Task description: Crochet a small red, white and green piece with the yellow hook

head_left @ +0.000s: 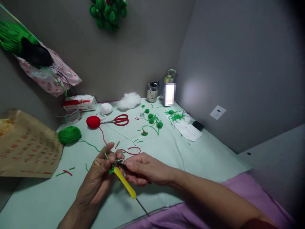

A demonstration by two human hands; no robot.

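My left hand (98,178) is closed in a pinch on a small green crochet piece (111,170), with green yarn looped over its forefinger. My right hand (143,168) is closed on a crochet hook with a yellow handle (125,183), its tip at the green piece. The green yarn (89,144) runs back to a green yarn ball (69,135). A red yarn ball (93,121) lies farther back, its strand (130,151) curling close to my hands.
Red scissors (120,120), a white yarn ball (106,108), stuffing (130,100), a tissue box (80,103), a jar (152,92), and small green crochet pieces (152,120) lie on the pale table (202,159). A brown paper bag (26,146) sits left. Grey walls enclose the space.
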